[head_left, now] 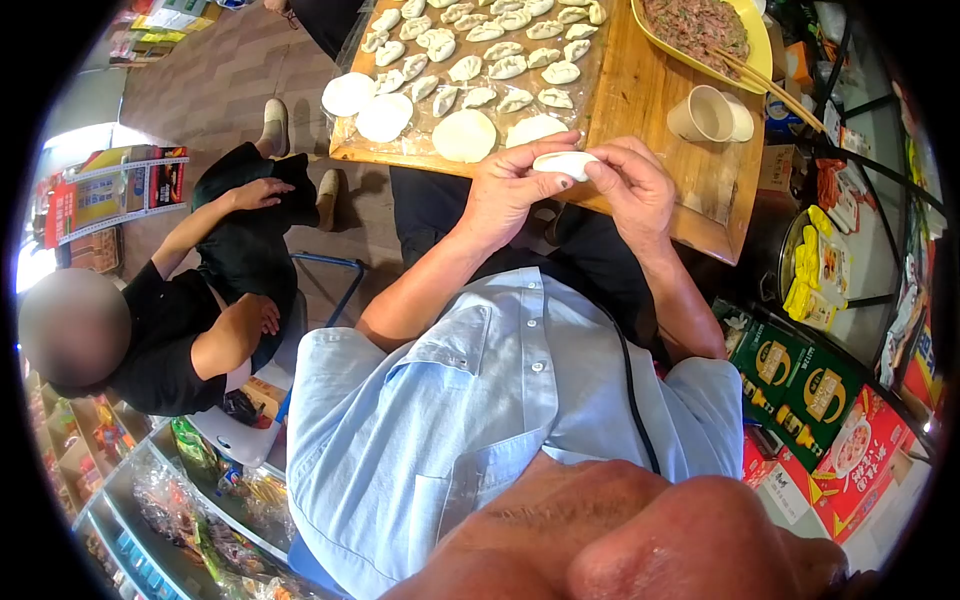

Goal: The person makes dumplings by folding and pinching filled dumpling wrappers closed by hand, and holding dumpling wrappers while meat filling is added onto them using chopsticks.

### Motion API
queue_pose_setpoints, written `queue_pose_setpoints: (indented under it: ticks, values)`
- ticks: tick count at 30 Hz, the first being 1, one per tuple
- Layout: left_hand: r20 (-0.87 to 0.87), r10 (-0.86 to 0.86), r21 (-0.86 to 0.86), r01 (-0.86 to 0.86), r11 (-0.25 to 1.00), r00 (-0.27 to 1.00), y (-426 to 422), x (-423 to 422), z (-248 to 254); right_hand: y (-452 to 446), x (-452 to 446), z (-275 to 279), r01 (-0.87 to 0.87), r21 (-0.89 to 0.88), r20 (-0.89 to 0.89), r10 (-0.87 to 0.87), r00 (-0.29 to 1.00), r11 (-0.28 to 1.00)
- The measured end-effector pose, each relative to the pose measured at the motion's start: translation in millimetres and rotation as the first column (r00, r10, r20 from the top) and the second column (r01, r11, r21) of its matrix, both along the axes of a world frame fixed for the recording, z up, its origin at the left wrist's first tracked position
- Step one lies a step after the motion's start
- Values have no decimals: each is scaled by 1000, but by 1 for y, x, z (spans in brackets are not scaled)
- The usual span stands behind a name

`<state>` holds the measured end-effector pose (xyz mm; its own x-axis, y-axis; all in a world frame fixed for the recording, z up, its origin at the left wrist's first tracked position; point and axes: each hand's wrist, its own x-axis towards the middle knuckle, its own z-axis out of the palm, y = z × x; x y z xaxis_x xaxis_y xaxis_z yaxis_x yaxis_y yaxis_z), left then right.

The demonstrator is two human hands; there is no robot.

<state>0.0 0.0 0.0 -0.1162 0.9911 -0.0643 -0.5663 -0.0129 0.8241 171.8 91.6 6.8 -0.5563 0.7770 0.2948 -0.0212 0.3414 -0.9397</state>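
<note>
Between both hands, just over the table's near edge, is a pale dumpling point(563, 165) folded into a half-moon. My left hand point(510, 190) grips its left end with thumb and fingers. At its right end, my right hand point(632, 185) pinches the edge. Several round dumpling wrappers point(464, 135) lie flat on the plastic-covered part of the table, close to my left hand. Beyond them, finished dumplings point(507, 67) sit in rows. A yellow dish point(757, 22) of minced filling point(695, 30) stands at the back right, with chopsticks point(770, 88) resting across its rim.
Two paper cups point(700, 115) stand on the wooden table point(640, 110) beyond my right hand. A seated person point(215, 290) in dark clothes is at the left. Shelves of packets point(200, 500) and boxes point(790, 375) flank me on both sides.
</note>
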Motion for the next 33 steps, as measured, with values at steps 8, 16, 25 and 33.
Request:
queue_pose_setpoints:
  ticks: [8, 16, 25, 33]
  values:
    - [-15, 1, -63, -2, 998, 1000, 1, 0, 3, -7, -9, 30, 129, 449, 100, -193, 976, 884]
    - [-153, 5, -94, -20, 995, 988, -1, 2, 3, 1, -11, 44, -68, 648, 226, -106, 968, 759]
    - [-317, -45, -122, 6, 993, 947, 0, 4, 2, 9, -13, 51, -241, 577, 325, 52, 944, 780]
    - [-327, -70, -120, 32, 992, 943, 1, 5, 1, 9, -12, 49, -305, 523, 375, 107, 921, 796]
